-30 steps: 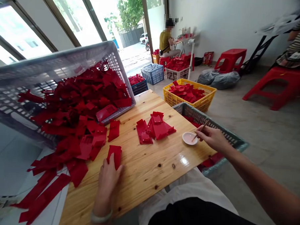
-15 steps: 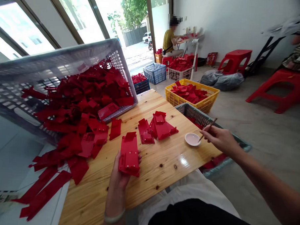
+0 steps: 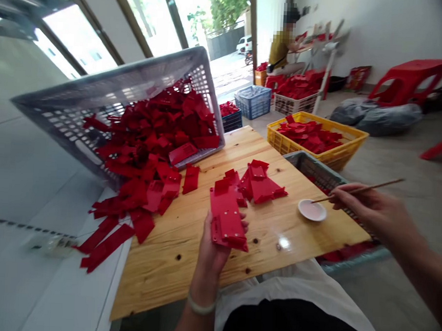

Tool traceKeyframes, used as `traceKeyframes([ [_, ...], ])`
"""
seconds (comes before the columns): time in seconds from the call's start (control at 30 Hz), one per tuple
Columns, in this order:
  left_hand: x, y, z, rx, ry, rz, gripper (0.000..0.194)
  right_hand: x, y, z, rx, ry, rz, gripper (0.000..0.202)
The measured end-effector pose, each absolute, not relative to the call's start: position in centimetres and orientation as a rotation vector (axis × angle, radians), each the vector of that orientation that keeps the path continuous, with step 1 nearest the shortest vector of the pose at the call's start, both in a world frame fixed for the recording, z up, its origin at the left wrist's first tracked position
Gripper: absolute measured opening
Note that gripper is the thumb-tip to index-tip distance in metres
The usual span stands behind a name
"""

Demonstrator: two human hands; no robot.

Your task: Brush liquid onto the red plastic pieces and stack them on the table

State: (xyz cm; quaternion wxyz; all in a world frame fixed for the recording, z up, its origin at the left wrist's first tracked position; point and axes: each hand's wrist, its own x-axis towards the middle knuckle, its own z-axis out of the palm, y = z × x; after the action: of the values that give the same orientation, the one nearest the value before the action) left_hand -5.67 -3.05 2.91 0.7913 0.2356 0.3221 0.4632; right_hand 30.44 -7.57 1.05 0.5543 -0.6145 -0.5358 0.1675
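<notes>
My left hand [image 3: 214,248] is closed around a red plastic part [image 3: 226,214], a flat plate with small pale dots on its face, held just above the wooden table [image 3: 158,260]. In my right hand [image 3: 365,206] is a thin wooden stick [image 3: 377,186], gripped near its middle. Its lower tip is at a small white dish [image 3: 312,217] with pale pinkish contents, at the table's right side. Whether the tip touches the contents I cannot tell. Beyond my left hand, a few more red parts [image 3: 262,184] lie together on the wood.
A grey crate [image 3: 217,94] lies tipped at the left, red pieces [image 3: 160,128] spilling from it onto the table. To the right, a yellow crate [image 3: 317,152] and a grey-green crate [image 3: 303,164] stand by the table edge. A person [image 3: 281,46] sits at another table behind.
The view has shifted, so most things sit further right. The stick in my right hand has tipped from steep to nearly level, its tip still at the dish. My left hand still holds the red part.
</notes>
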Motion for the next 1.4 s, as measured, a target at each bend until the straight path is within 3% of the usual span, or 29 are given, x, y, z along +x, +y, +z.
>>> traceKeyframes([
  [0.27, -3.0, -6.6, 4.3, 0.661, 0.812, 1.073, 0.073, 19.7, -10.5, 8.1, -1.24, -1.194, 0.546, 0.01],
  [0.5, -4.0, -7.7, 4.5, 0.919, 0.847, 1.06, 0.072, 17.9, -9.3, 7.9, -1.001, -1.53, 0.456, 0.013],
  [1.17, -4.4, -7.9, 4.6, 1.058, 0.879, 1.066, 0.069, 16.9, -8.6, 7.9, -0.985, -1.59, 0.498, 0.007],
  [1.4, -4.2, -7.4, 4.3, 0.9, 0.754, 1.053, 0.064, 16.9, -7.1, 8.0, -0.942, -1.357, 0.776, 0.014],
])
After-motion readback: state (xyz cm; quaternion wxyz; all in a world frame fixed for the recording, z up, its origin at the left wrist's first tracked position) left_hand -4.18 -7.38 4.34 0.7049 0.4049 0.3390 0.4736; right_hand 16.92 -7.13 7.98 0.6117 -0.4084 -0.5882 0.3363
